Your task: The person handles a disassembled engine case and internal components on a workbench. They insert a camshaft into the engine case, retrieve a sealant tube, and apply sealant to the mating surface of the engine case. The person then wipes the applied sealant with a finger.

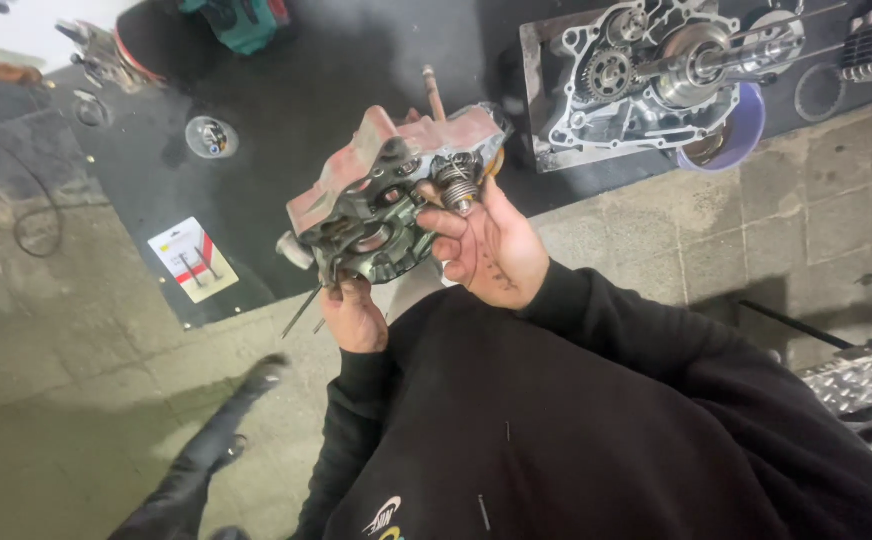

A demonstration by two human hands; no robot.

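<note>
Hands meet around a grimy metal engine part [386,195], a cylinder head by its look, which I see held up in front of my chest, well above the floor. My left hand [354,315] grips it from below, fingers curled shut around its lower edge, where a thin rod [302,311] pokes down and to the left. My right hand [486,245] cups the part's right side, fingers closed on it, with the thumb and forefinger just at a coiled valve spring [459,180] that stands out from the face turned toward me. The part's long axis runs from lower left to upper right, its reddish upper side tilted away from me, so the spring lies directly at the right hand's fingertips, and the right hand is the nearer of the two to it. A short stud [434,92] rises behind the top of the part. Beyond, on a black mat [336,80] spread over the paved floor [756,230], lie an open engine case [646,80] with gears showing, a small round dish [211,137] and a flat white packet [193,260]. The far side of the part is hidden from me, my palms cover where they touch it, and whether the spring is seated or loose I cannot tell. Dark corners of the mat are hard to read.
</note>
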